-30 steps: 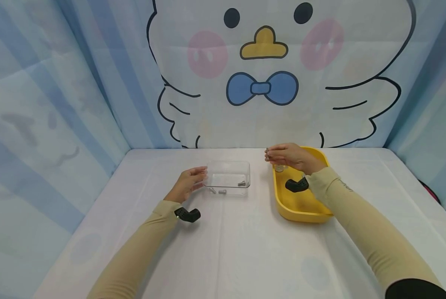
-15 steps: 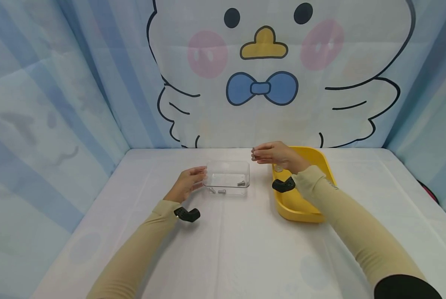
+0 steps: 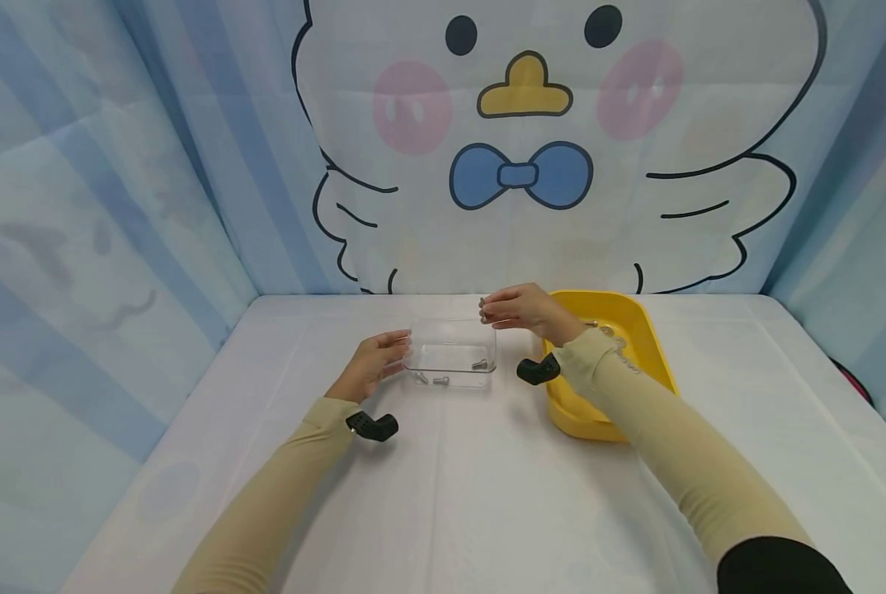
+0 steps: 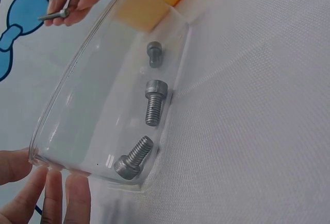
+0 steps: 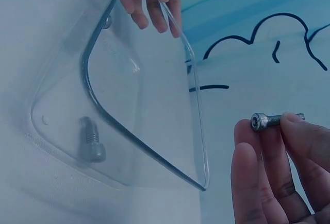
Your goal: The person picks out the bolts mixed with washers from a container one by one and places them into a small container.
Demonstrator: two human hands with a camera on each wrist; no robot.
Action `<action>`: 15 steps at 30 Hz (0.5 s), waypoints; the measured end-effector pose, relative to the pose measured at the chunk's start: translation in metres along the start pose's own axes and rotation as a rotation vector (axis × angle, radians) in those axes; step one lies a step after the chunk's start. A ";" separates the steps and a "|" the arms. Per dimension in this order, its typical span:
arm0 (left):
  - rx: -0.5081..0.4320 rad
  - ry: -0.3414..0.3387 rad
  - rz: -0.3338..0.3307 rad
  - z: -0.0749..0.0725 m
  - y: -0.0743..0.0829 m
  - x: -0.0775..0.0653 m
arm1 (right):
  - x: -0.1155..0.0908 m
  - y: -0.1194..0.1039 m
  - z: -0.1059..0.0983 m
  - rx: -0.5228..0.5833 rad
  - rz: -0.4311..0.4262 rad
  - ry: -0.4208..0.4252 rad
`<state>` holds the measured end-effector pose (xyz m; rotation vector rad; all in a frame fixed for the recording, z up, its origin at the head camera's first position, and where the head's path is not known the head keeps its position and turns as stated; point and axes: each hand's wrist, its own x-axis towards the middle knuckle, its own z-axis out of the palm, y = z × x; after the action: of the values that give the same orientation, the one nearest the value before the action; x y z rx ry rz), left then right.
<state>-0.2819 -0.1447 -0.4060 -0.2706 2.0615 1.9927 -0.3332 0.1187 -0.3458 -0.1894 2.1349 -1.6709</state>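
A clear plastic box [image 3: 450,358] stands on the table; several silver socket-head bolts [image 4: 155,95] lie on its bottom. My left hand [image 3: 373,363] is at the box's left side, fingertips against the outer wall, thumb beside the rim in the left wrist view. My right hand [image 3: 525,311] is raised near the box's far right corner. Between thumb and fingers it pinches another socket-head bolt [image 5: 268,121], held level with its head pointing left in the right wrist view.
Right of the box is a yellow tray [image 3: 584,427], partly hidden by my right forearm. Several small metal parts [image 3: 608,332] lie in it. A white cloth covers the table [image 3: 443,495], and a printed curtain [image 3: 517,239] rises behind its far edge.
My right hand has moved left from over the yellow tray to near the clear box, carrying the bolt. My left hand and the box stay put.
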 end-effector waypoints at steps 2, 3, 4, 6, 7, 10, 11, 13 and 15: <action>-0.003 0.003 -0.005 0.000 0.000 0.000 | 0.002 0.000 0.002 0.012 0.008 0.003; -0.002 0.005 -0.007 0.000 0.000 0.000 | 0.003 0.001 0.003 0.015 0.011 0.004; 0.001 0.006 -0.008 0.000 -0.001 0.000 | 0.003 0.000 0.004 0.020 0.017 0.006; 0.003 0.012 -0.012 0.001 -0.001 0.000 | 0.004 0.000 0.006 0.028 0.029 0.011; 0.001 0.015 -0.014 0.001 -0.001 0.000 | 0.005 0.000 0.006 0.028 0.035 0.012; 0.008 0.019 -0.013 0.000 -0.001 0.001 | 0.007 0.000 0.009 0.029 0.048 0.013; 0.004 0.021 -0.015 0.000 -0.001 0.001 | 0.008 -0.001 0.010 0.027 0.050 0.012; 0.005 0.020 -0.010 0.000 -0.002 0.002 | 0.011 -0.001 0.012 0.019 0.054 0.014; 0.004 0.020 -0.011 0.000 -0.002 0.003 | 0.013 -0.002 0.014 0.007 0.059 0.016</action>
<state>-0.2842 -0.1449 -0.4089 -0.3011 2.0715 1.9874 -0.3396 0.1009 -0.3500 -0.1099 2.1247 -1.6518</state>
